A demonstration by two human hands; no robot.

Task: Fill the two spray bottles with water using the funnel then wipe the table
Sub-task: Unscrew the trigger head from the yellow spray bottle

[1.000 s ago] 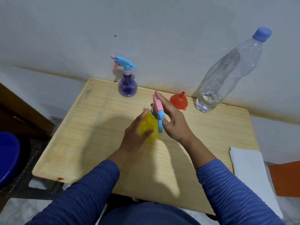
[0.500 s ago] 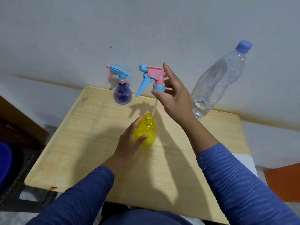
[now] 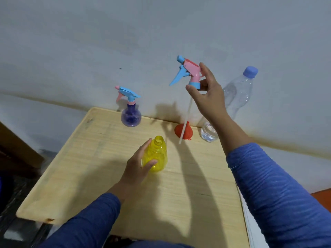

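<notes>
A yellow spray bottle (image 3: 158, 154) stands upright in the middle of the wooden table (image 3: 93, 167), its neck uncapped. My left hand (image 3: 138, 167) grips its left side. My right hand (image 3: 206, 93) holds the pink and blue spray head (image 3: 188, 72) high in the air, with its white dip tube (image 3: 185, 122) hanging clear of the bottle. A purple spray bottle (image 3: 131, 116) with its head on stands at the back. A red funnel (image 3: 184, 130) lies upside down behind the yellow bottle. Beside the funnel a clear water bottle (image 3: 236, 99) with a blue cap leans on the wall.
The table stands against a grey wall. White sheets (image 3: 250, 221) lie along the table's right edge. An orange surface (image 3: 322, 199) shows low at the far right. Dark furniture (image 3: 16, 154) stands to the left of the table.
My right hand has unscrewed the spray head and lifted it up and to the right, drawing the dip tube fully out of the yellow bottle. The left hand has stayed on the bottle.
</notes>
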